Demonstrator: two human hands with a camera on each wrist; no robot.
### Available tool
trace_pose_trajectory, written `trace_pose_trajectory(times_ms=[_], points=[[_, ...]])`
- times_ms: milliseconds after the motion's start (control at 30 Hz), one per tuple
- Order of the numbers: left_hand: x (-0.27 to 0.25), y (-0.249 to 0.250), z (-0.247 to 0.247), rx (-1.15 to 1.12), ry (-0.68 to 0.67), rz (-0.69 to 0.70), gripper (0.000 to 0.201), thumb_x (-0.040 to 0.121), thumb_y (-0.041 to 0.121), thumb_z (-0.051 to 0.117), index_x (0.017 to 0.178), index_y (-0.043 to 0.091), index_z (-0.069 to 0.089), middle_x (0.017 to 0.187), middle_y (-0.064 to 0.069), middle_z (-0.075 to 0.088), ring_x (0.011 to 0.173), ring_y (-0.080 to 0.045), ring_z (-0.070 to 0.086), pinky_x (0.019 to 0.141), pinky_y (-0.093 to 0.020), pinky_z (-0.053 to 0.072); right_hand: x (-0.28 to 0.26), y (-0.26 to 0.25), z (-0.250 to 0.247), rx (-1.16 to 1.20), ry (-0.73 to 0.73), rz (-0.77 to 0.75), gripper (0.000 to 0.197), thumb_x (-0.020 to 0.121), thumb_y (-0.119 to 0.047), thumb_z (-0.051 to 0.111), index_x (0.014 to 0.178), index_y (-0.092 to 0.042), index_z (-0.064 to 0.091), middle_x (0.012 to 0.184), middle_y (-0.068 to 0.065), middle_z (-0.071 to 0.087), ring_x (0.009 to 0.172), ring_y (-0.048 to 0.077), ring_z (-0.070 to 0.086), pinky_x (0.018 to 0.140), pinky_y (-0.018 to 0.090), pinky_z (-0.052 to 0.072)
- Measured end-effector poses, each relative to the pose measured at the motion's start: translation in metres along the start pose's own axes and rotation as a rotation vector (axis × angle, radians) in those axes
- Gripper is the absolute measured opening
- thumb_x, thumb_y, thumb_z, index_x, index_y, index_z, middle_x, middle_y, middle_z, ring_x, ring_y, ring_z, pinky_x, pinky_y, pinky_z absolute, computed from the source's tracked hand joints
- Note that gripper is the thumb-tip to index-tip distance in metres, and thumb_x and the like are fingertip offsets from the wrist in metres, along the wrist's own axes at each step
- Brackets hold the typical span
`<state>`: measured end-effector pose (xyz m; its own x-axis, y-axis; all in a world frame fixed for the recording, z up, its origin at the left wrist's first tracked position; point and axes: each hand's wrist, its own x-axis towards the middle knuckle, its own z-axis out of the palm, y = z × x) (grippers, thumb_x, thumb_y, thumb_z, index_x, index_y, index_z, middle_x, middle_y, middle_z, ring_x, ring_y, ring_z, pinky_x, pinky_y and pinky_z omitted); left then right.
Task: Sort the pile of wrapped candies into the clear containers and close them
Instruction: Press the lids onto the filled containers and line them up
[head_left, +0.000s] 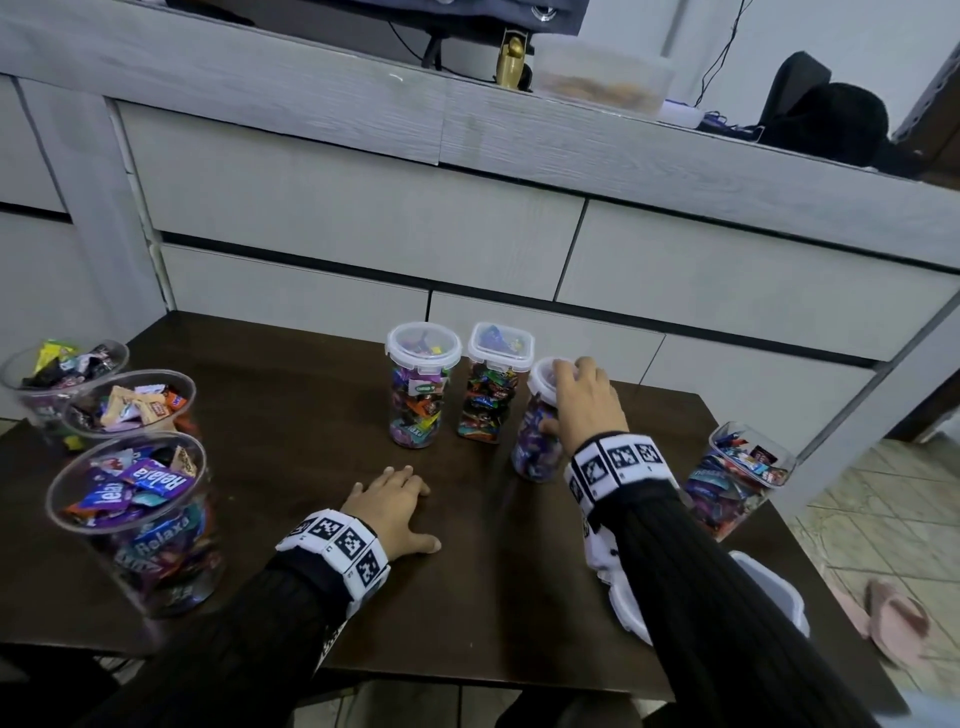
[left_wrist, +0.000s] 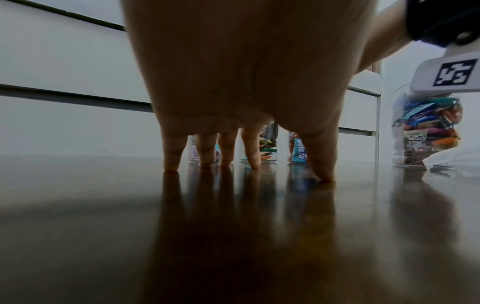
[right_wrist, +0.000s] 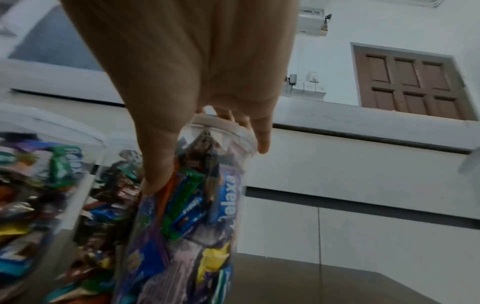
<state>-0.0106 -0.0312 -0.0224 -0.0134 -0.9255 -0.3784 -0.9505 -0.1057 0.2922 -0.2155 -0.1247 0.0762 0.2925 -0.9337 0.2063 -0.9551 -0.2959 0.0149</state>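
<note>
Head view: dark table (head_left: 291, 395)
Right hand (head_left: 587, 400): clamped on lidded candy jar (head_left: 535, 452), tilted, at 1 o'clock
Left hand (head_left: 400, 506): fingers apart, flat on table, centre

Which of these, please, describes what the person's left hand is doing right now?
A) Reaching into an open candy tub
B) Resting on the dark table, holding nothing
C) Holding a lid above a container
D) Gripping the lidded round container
B: the left hand rests on the table with nothing in it, its fingertips touching the surface.
</note>
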Motion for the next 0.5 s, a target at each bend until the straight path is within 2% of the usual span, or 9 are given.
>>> trace_pose_trajectory(times_ms=[200, 267, 400, 500], points=[[0.003, -0.004, 0.001, 0.014, -0.002, 0.011, 0.078, 0.085, 0.057, 0.065, 0.147, 0.027, 0.029, 0.164, 0.001, 0.007, 0.151, -0.02, 0.006, 0.12, -0.049, 0.016, 0.025, 0.001, 0.008, -0.021, 0.007, 0.035, 0.062, 0.08, -0.025, 0.072, 0.131, -0.011, 0.039, 0.129, 0.013, 0.043, 0.119, 0.03, 0.042, 0.097, 0.042, 0.042], [0.003, -0.005, 0.001, 0.016, 0.002, 0.016, 0.078, 0.084, 0.058, 0.064, 0.147, 0.028, 0.03, 0.164, 0.001, 0.007, 0.151, -0.02, 0.006, 0.12, -0.049, 0.016, 0.026, 0.002, 0.01, -0.038, -0.008, 0.048, 0.068, 0.08, -0.029, 0.072, 0.135, -0.013, 0.034, 0.134, 0.013, 0.042, 0.124, 0.03, 0.04, 0.101, 0.045, 0.039], [0.003, -0.006, 0.001, 0.02, 0.006, 0.019, 0.078, 0.084, 0.058, 0.065, 0.147, 0.028, 0.03, 0.164, 0.001, 0.008, 0.151, -0.02, 0.007, 0.12, -0.049, 0.016, 0.02, 0.017, 0.004, 0.076, -0.06, 0.121, 0.101, 0.077, -0.053, 0.069, 0.15, -0.016, 0.009, 0.157, 0.007, 0.015, 0.145, 0.031, 0.011, 0.112, 0.06, 0.015], [0.003, -0.005, 0.002, 0.018, 0.011, 0.021, 0.077, 0.084, 0.058, 0.065, 0.146, 0.028, 0.031, 0.164, 0.001, 0.009, 0.151, -0.02, 0.007, 0.12, -0.049, 0.016, 0.006, 0.048, -0.01, 0.072, -0.008, 0.234, 0.106, 0.072, -0.068, 0.064, 0.15, -0.018, 0.012, 0.159, 0.007, 0.01, 0.146, 0.032, 0.009, 0.111, 0.062, 0.016]])
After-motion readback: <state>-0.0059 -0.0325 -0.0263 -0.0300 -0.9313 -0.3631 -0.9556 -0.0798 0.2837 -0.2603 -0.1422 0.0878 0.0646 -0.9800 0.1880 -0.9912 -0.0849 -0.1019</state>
